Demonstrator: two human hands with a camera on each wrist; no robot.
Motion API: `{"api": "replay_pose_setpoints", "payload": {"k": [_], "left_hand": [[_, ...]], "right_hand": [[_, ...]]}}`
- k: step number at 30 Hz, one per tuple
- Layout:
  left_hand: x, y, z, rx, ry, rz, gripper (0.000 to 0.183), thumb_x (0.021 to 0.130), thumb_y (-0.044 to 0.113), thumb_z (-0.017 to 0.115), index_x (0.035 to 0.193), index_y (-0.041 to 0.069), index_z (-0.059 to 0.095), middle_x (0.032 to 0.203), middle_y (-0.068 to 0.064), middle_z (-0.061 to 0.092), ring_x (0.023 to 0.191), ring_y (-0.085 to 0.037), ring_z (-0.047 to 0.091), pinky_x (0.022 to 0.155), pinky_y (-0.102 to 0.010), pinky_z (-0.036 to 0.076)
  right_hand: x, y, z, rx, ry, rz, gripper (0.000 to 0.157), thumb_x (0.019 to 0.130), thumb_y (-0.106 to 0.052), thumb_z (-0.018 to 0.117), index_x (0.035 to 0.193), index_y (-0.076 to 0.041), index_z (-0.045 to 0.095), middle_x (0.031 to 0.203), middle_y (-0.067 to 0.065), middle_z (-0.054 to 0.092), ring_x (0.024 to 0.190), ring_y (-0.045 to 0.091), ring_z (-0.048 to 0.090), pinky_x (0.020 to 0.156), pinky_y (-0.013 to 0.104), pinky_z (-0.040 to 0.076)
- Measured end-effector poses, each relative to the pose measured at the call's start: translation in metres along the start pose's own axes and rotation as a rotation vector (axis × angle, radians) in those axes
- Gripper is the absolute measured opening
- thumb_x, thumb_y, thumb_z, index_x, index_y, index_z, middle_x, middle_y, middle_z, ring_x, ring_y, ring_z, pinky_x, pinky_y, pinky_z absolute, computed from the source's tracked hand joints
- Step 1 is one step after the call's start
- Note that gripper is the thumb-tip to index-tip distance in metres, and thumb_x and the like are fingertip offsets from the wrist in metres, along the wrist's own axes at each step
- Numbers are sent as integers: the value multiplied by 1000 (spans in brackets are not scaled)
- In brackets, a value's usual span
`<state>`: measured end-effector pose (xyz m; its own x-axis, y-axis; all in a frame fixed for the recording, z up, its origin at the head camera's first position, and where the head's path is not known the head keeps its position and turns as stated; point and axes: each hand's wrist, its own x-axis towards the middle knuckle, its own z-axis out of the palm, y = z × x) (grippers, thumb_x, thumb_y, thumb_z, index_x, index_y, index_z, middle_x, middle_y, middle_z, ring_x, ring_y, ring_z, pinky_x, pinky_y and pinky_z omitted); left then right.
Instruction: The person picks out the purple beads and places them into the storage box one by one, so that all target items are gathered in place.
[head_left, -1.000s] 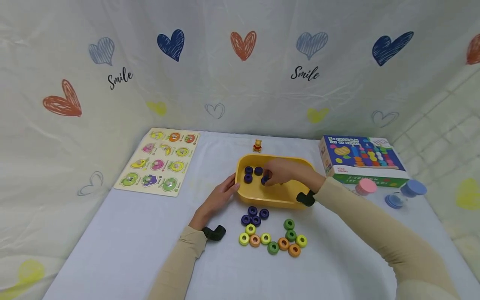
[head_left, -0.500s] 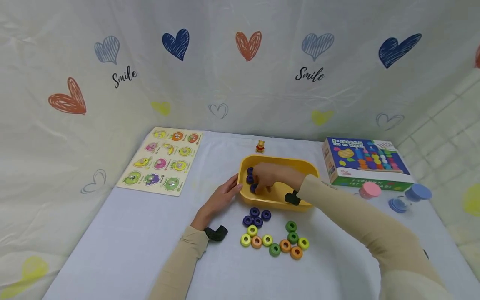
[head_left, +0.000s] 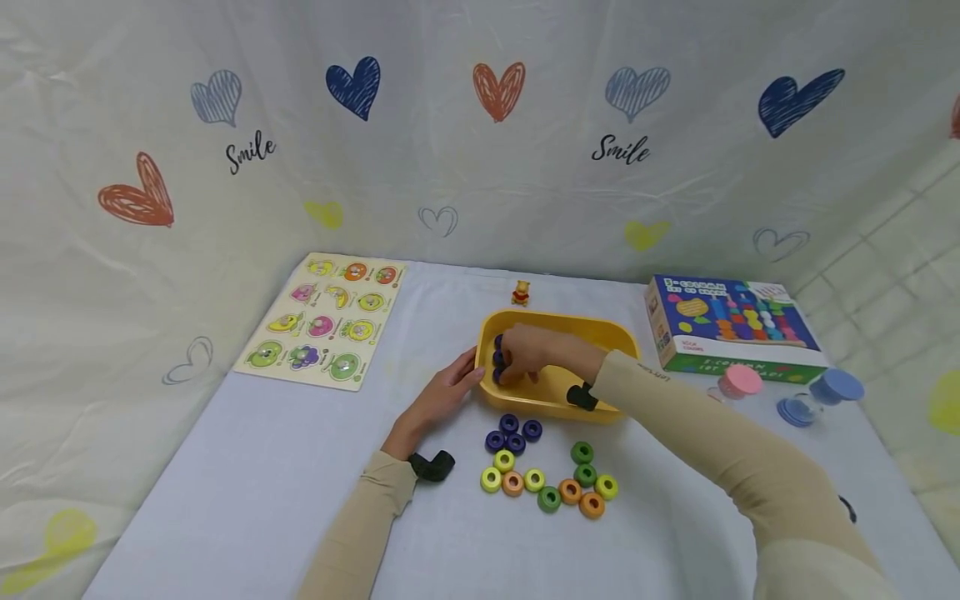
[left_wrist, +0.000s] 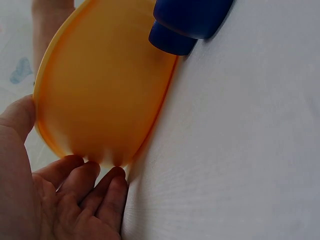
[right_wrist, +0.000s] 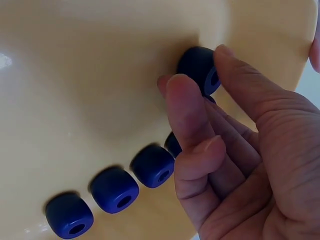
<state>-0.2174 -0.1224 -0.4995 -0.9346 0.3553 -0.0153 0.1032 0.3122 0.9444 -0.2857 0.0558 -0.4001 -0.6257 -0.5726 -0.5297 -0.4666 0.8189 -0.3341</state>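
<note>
In the head view a yellow tray (head_left: pixel 577 400) holds dark blue beads (head_left: pixel 498 358) lined up along its left end. My right hand (head_left: pixel 528 350) reaches into the tray there. Seen from the right wrist, its thumb and a finger pinch a blue bead (right_wrist: pixel 197 67) near the tray wall, while several other blue beads (right_wrist: pixel 114 190) lie in a row, partly behind the fingers. My left hand (head_left: pixel 442 393) rests against the tray's left end. In the left wrist view its thumb touches the rim and its fingertips (left_wrist: pixel 117 172) press the outer wall.
In front of the tray lie loose blue rings (head_left: pixel 515 443), then yellow, orange and green rings (head_left: pixel 549 499). A fruit puzzle board (head_left: pixel 318 325) lies left; a small bear figure (head_left: pixel 521 292) stands behind. At right are a toy box (head_left: pixel 735 325) and pink (head_left: pixel 741 380) and blue-topped items (head_left: pixel 836 386).
My right hand has moved left inside the tray, bringing a bead to the near end of the column along the left wall. The left hand stays at the tray's end.
</note>
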Motion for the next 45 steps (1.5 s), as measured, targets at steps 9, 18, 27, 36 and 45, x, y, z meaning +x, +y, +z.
{"api": "replay_pose_setpoints", "payload": {"k": [9, 18, 27, 36, 45], "left_hand": [[0, 2, 3, -14, -13, -21, 53, 94, 41, 43, 142, 29, 26, 142, 8, 31, 128, -6, 30, 104, -32, 26], [-1, 1, 0, -4, 18, -29, 54, 93, 43, 44, 142, 28, 27, 140, 6, 36, 126, -7, 33, 104, -33, 27], [0, 3, 0, 1, -2, -40, 55, 94, 40, 44, 143, 24, 25, 142, 5, 32, 128, -7, 29, 105, -30, 25], [-17, 38, -2, 35, -24, -31, 54, 96, 31, 41, 144, 11, 23, 144, -5, 30, 130, -15, 28, 104, -33, 26], [-13, 34, -3, 1, -26, -41, 54, 96, 33, 42, 143, 13, 24, 144, -4, 30, 130, -15, 29, 104, -33, 26]], "right_hand": [[-34, -1, -3, -84, 183, -129, 19, 88, -30, 59, 83, -12, 64, 67, -2, 58, 57, 11, 52, 53, 20, 44], [-85, -33, 21, -153, 281, -183, 14, 88, -32, 58, 92, -20, 63, 65, -10, 54, 57, 7, 48, 54, 18, 43], [-103, -45, 70, -217, 240, -87, 9, 84, -24, 64, 80, -16, 64, 56, -8, 47, 50, 8, 43, 47, 21, 36], [-94, -24, 99, -350, 327, 15, 14, 82, -24, 66, 86, -14, 58, 59, -5, 43, 54, 11, 43, 50, 25, 37], [-100, 0, 102, -116, 316, -91, 14, 81, -23, 67, 93, -17, 61, 67, -10, 49, 58, 8, 45, 54, 23, 39]]}}
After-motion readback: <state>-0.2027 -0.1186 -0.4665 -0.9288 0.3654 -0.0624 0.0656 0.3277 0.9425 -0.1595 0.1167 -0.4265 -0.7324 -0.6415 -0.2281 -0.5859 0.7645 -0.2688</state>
